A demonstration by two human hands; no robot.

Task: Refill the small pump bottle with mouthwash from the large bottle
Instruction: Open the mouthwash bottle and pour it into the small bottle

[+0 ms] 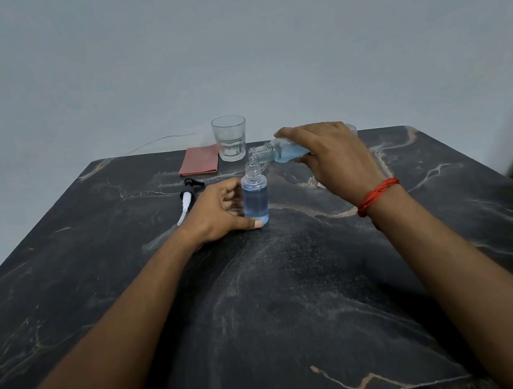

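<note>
The small clear bottle (pixel 256 199) stands upright on the dark marble table (pixel 296 288), uncapped and mostly full of blue liquid. My left hand (pixel 221 213) wraps around its left side and base. My right hand (pixel 332 156) grips the large clear bottle (pixel 278 151) from above, tipped on its side with its open mouth just over the small bottle's neck. Blue mouthwash fills the lower part of the large bottle. The pump head (pixel 188 194), black with a white tube, lies on the table left of my left hand.
A glass tumbler (pixel 230 138) with a little water stands at the table's far edge, right behind the bottles. A folded pink cloth (pixel 200 164) lies to its left. A thin wire runs along the wall behind.
</note>
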